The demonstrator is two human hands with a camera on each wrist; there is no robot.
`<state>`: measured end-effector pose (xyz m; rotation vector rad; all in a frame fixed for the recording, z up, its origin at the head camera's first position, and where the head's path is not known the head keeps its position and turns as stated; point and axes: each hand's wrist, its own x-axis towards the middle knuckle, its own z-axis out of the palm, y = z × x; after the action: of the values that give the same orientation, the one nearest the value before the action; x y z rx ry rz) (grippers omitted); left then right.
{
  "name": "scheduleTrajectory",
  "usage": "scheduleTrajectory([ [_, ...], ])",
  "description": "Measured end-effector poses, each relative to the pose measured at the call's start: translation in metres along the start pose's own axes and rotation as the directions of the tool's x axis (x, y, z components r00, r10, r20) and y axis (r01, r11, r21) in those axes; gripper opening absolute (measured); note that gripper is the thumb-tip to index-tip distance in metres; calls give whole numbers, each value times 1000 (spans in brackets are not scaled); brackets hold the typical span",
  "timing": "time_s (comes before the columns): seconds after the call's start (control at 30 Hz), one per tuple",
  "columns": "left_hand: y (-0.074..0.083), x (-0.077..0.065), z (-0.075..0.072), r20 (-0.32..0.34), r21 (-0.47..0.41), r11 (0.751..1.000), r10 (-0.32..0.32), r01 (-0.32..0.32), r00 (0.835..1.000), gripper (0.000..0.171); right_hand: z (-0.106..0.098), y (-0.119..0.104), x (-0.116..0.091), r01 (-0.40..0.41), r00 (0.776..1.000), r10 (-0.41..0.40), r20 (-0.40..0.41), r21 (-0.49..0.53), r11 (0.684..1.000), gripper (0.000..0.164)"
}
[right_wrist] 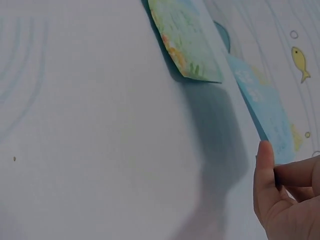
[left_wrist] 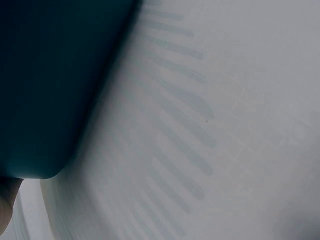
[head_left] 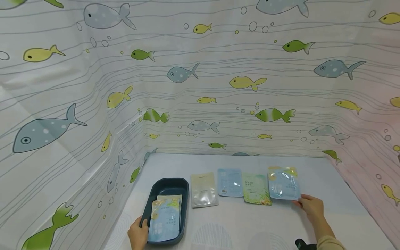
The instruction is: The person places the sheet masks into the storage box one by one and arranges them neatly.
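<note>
My left hand [head_left: 138,234] grips the left rim of a dark blue plastic bin [head_left: 185,211]. Inside it lies a small stack of sachets, with a light-blue and yellow face-mask sachet [head_left: 164,220] on top. In the left wrist view the bin's side [left_wrist: 55,90] fills the upper left, and part of a finger [left_wrist: 6,205] shows beneath it. At the right end of a row, my right hand [head_left: 312,206] pinches the lower right corner of another blue and yellow sachet [head_left: 283,184]. The right wrist view shows that sachet [right_wrist: 265,105] raised above the table between thumb and fingers.
Left of the held sachet lie a green floral sachet [head_left: 256,189], a plain blue sachet with a barcode [head_left: 230,182] and a silver-beige sachet [head_left: 204,191]. Fish-printed sheets [head_left: 218,104] enclose the white table [head_left: 243,222]. A black object [head_left: 304,244] sits by the right wrist.
</note>
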<state>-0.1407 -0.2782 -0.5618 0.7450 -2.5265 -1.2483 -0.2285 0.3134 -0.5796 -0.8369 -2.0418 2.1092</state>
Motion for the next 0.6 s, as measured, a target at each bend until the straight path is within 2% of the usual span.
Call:
scheduleTrajectory([
  [0.1, 0, 0, 0, 4, 0, 1000, 3, -3, 1000, 32, -1, 9, 8, 12, 1000, -12, 7, 60, 998, 38],
  [0.17, 0, 0, 0, 0, -1, 1000, 7, -7, 1000, 31, 0, 9, 6, 37, 999, -38, 21, 63, 997, 38],
  [0.23, 1, 1, 0, -2, 1, 1000, 9, -9, 1000, 31, 2, 7, 1, 47, 998, -51, 47, 75, 996, 38],
  [0.3, 1, 1, 0, -8, 2, 1000, 12, -12, 1000, 31, 7, 1, -9, 38, 998, -41, 38, 71, 997, 36],
  [0.5, 0, 0, 0, 0, -1, 1000, 7, -7, 1000, 32, 21, -15, -42, 89, 992, -93, 90, 52, 995, 39],
  [0.6, 0, -1, -1, 14, -4, 1000, 3, -3, 1000, 31, 25, -14, -47, 95, 987, -101, 126, 55, 994, 40],
])
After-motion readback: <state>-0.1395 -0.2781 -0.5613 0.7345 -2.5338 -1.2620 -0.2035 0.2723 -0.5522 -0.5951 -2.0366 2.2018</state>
